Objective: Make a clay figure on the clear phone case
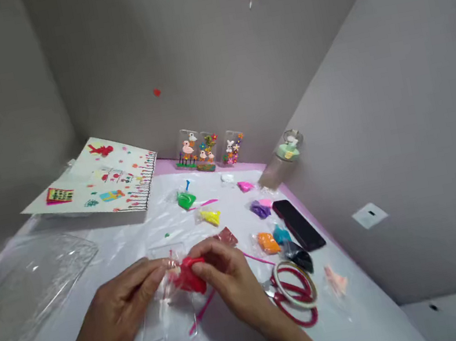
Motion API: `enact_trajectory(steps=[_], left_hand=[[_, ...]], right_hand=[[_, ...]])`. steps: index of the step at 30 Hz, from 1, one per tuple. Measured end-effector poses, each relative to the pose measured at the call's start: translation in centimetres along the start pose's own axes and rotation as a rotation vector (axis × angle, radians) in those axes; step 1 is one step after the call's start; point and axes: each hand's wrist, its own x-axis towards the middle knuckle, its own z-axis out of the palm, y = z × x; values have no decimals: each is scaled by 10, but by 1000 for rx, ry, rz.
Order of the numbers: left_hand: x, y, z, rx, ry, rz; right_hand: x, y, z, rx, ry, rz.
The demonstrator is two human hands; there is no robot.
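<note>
Both hands meet over a clear phone case (167, 325) that lies on the white sheet. Between them is a packet of red modelling clay (191, 280). My left hand (121, 301) is closed, pinching the packet's clear plastic side between thumb and fingers. With thumb and bent fingers, my right hand (229, 276) grips the red clay end. A pink modelling tool (202, 311) lies partly under the hands, beside the case. Just behind my right hand rests a brownish-red packet (226, 236), partly covered by its fingers.
Scissors (297, 314) and a tape roll (310, 291) lie right of my right hand. Beyond are orange clay (268, 242), yellow clay (210, 217), green clay (186, 200) and a dark phone (299, 225). Decorated cases (231, 147), a bottle (276, 168) and a drawing pad (79, 179) stand behind.
</note>
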Motion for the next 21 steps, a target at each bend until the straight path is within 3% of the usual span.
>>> enact_trajectory(steps=[4,9,13,17,21], left_hand=[[-1,-11,0,-25,19,-36],[2,-3,-1,-71,-123,-97],[-1,-1,3,-113,-55,-133],[-5,-8,8,-120,13,-73],[-3,-15,10,-67,8,66]], right_hand=[[-2,-1,-1,0,-24,14],[-3,1,1,25,-63,66],[-3,0,1,35,-69,73],[-5,-2,1,-13,-116,78],[-6,-1,2,-75,-106,74]])
